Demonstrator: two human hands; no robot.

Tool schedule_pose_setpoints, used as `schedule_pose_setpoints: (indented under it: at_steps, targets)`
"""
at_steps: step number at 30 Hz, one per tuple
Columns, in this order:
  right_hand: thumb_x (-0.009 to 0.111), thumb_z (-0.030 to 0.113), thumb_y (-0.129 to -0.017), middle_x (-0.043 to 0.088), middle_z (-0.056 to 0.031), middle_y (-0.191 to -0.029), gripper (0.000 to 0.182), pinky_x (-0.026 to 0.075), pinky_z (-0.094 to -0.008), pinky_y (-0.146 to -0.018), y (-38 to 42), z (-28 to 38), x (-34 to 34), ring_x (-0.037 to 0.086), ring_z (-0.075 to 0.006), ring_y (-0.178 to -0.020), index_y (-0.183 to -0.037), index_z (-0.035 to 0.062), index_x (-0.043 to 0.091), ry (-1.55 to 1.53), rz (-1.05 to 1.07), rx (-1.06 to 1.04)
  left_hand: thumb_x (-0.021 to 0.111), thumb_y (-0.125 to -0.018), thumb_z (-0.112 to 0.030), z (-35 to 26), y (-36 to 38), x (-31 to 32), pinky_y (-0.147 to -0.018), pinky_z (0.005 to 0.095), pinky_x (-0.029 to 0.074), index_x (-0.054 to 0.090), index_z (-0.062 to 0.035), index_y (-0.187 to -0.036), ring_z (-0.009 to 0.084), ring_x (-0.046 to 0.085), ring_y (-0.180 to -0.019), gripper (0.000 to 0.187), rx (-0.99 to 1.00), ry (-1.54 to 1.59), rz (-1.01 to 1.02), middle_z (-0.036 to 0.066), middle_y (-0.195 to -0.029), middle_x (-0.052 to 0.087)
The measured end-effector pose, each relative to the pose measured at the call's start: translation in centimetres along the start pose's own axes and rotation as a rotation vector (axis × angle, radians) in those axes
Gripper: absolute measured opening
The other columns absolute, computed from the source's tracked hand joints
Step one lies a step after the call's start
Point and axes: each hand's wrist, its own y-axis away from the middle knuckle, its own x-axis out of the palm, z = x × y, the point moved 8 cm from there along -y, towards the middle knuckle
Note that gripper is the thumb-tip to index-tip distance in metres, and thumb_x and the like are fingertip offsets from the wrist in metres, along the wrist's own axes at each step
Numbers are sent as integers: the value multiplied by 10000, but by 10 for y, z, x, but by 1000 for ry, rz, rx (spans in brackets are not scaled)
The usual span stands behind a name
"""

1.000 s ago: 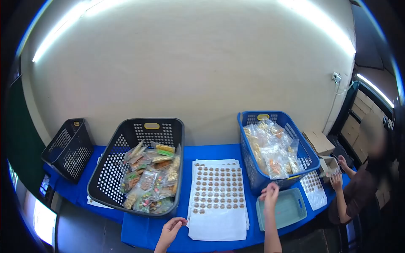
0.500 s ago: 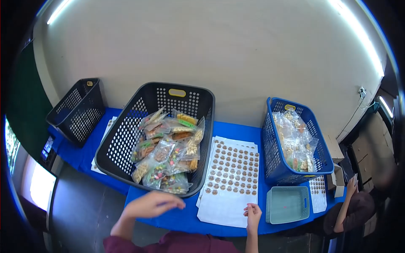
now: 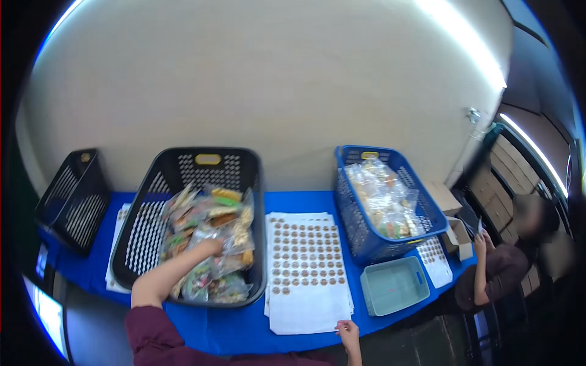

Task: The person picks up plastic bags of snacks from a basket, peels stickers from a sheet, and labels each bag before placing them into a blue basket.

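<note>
My left hand (image 3: 210,247) reaches into the large black basket (image 3: 261,244), over clear plastic bags (image 3: 195,287) of snack-like pieces in several colours. Its fingers are partly lost among the bags, so whether they grip one cannot be seen. My right hand (image 3: 348,334) is at the lower edge of a white sheet of round brown stickers (image 3: 308,311), its fingertips pressed together. Anything between those fingertips is too small to make out. The sheet tops a stack of similar sheets, right of the black basket.
A blue basket (image 3: 390,250) full of clear bags stands on the right, behind a shallow grey-green tray (image 3: 397,310). Another black basket (image 3: 73,226) is at far left. Past an open cardboard box (image 3: 458,235), a person (image 3: 497,274) holds something thin. Blue cloth (image 3: 207,329) covers the table.
My left hand has moved from in front of the black basket to inside it, onto the bags. My right hand stays by the sheet's lower edge. The head view has shifted rightward.
</note>
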Motion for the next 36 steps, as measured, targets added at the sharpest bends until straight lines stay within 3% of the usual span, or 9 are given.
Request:
schedule_pose_setpoints:
  at_steps: [2, 3, 7, 10, 21, 27, 28, 31, 36]
  targets:
    - [535, 63, -780, 608, -99, -728, 157, 471, -226, -533, 3, 7, 2, 572, -126, -605, -895, -41, 563, 29, -3, -55, 481, -752, -285, 0, 1, 25, -725, 429, 446, 529, -113, -1076, 320, 567, -921, 370, 126, -191, -88, 172, -957, 603]
    - [537, 63, -777, 609, -102, -736, 166, 484, -234, -549, 6, 10, 1, 580, -132, -620, -901, -45, 565, 51, -6, -82, 534, -728, -335, 26, -26, 86, -924, 499, 281, 420, -109, -1225, 345, 511, -1019, 557, 99, -227, 210, 150, -1124, 539]
    - [574, 131, -774, 622, -77, -716, 172, 471, -236, -560, 12, -3, 3, 590, -116, -604, -888, 2, 586, 100, -22, -40, 564, -704, -343, 15, 10, 84, -934, 487, 284, 395, -113, -1234, 367, 448, -1066, 602, -31, 6, 204, 175, -1181, 422]
    - [586, 254, -777, 630, -117, -785, 274, 478, -302, -663, 19, -11, 10, 612, -197, -706, -921, 21, 580, 296, -19, -57, 586, -687, -350, 0, 22, 75, -942, 478, 287, 377, -115, -1241, 383, 401, -1100, 637, -49, 95, 194, 194, -1225, 335]
    - [580, 248, -790, 603, -129, -749, 247, 456, -332, -632, 36, -3, 30, 575, -237, -674, -876, 16, 570, 369, 110, -47, 668, -622, -375, -24, 37, 60, -969, 446, 297, 311, -124, -1266, 442, 228, -1228, 778, -51, 251, 115, 264, -1383, 13]
    - [567, 294, -780, 622, -151, -807, 327, 465, -353, -693, 13, -17, 37, 603, -298, -760, -968, 26, 553, 396, 162, -15, 658, -635, -384, -32, 45, 36, -936, 428, 349, 254, -102, -1293, 438, 340, -1166, 822, -80, -118, 127, 233, -1389, 69]
    - [566, 290, -781, 622, -151, -803, 323, 464, -355, -688, 11, -16, 37, 602, -300, -758, -965, 25, 553, 398, 164, -10, 629, -649, -419, -36, 42, 29, -895, 399, 395, 333, -12, -1243, 416, 458, -1068, 779, 51, -164, 5, 270, -1300, 293]
    - [565, 284, -780, 621, -149, -790, 314, 465, -360, -682, 7, -7, 38, 603, -296, -749, -957, 25, 552, 385, 176, -21, 590, -677, -428, -19, 40, 7, -844, 389, 433, 420, 73, -1153, 382, 510, -1012, 712, -110, 190, -15, 274, -1127, 482]
    - [563, 281, -780, 622, -142, -797, 307, 466, -363, -684, 6, -10, 42, 600, -295, -761, -956, 30, 554, 396, 210, -24, 613, -667, -126, 25, 32, -11, -674, 442, 422, 451, 64, -853, 403, 527, -745, 312, 136, 277, -741, 241, -804, 537]
